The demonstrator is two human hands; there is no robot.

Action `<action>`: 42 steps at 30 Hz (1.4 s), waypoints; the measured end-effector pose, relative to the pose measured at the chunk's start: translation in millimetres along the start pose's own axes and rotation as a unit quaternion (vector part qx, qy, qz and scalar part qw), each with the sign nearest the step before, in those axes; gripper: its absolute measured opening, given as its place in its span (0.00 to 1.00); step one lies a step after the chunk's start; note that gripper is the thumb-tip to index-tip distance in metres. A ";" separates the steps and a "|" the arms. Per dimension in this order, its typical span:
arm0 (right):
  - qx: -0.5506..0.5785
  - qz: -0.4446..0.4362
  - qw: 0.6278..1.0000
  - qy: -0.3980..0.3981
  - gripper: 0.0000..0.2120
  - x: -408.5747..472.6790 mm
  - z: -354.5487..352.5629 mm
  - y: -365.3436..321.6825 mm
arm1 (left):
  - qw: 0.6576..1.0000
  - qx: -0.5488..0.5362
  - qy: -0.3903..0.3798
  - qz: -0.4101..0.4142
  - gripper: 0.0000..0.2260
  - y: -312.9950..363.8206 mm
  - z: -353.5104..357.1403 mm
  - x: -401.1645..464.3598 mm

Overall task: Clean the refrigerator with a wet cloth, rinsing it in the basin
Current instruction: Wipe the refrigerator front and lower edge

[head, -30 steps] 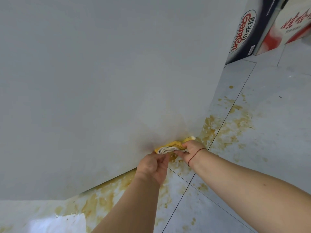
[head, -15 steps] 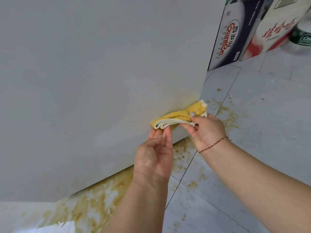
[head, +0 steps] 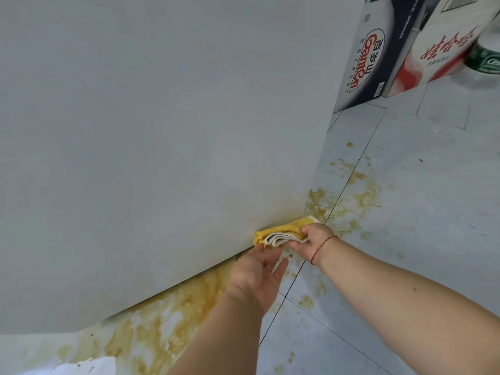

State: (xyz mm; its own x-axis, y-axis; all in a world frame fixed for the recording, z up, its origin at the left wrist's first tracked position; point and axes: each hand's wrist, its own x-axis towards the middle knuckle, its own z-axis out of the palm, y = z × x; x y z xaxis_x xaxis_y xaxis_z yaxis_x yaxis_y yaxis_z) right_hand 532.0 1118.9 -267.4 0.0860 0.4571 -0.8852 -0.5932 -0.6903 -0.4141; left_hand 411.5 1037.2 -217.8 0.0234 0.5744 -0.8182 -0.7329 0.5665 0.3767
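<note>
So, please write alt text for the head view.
A right hand presses a folded yellow cloth against the bottom edge of a white refrigerator, while the left hand reaches toward it over a brown-stained tile floor.

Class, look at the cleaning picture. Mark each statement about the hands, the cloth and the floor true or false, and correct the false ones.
1. The right hand grips the folded yellow cloth. True.
2. The cloth is pressed near the refrigerator panel's bottom edge. True.
3. The floor is spotless. False: brownish-yellow stains spread over the tiles.
4. The left hand holds a sponge. False: it holds nothing, fingers straight.
5. A red string circles the left wrist. False: it is on the right wrist.
</note>
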 end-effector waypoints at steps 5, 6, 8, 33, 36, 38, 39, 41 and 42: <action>-0.088 -0.033 0.996 0.007 0.12 4.2 7.8 0.5 | 1.000 0.007 0.010 0.011 0.23 5.7 -8.4 -2.8; -0.079 -0.034 0.996 0.006 0.09 7.8 9.5 2.1 | 1.000 0.006 0.014 0.015 0.22 6.6 -10.8 -3.6; -0.076 -0.045 0.996 0.024 0.08 13.9 12.5 1.3 | 0.999 0.006 0.026 0.021 0.21 9.1 -14.8 -5.8; 0.179 -0.262 0.916 -0.245 0.07 -227.9 55.9 -42.7 | 0.989 -0.083 -0.112 0.057 0.12 69.5 -30.5 -107.9; 0.094 -0.254 0.906 -0.324 0.08 -249.8 57.6 -8.9 | 0.985 -0.084 -0.139 0.051 0.15 75.8 -50.4 -122.2; 0.017 -0.244 0.901 -0.358 0.08 -249.7 54.1 18.8 | 0.984 -0.081 -0.152 0.037 0.23 75.4 -65.6 -132.4; -0.018 -0.237 0.898 -0.371 0.08 -247.8 52.1 31.6 | 0.983 -0.084 -0.159 0.036 0.27 75.8 -74.2 -138.3; -0.070 -0.221 0.890 -0.392 0.09 -243.4 48.9 49.1 | 0.979 -0.085 -0.180 0.041 0.33 77.8 -88.1 -152.3; -0.090 -0.214 0.887 -0.399 0.10 -241.9 48.7 53.9 | 0.978 -0.076 -0.188 0.049 0.33 79.8 -93.5 -159.7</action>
State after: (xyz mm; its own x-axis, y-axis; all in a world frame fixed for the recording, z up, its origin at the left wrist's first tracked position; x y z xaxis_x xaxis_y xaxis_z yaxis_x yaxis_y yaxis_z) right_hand 440.3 998.4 -65.2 -0.3646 0.9009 -0.2356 -0.4991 -0.4026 -0.7673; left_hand 285.7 935.5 -97.7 0.1753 0.8151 -0.5522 -0.8366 0.4190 0.3529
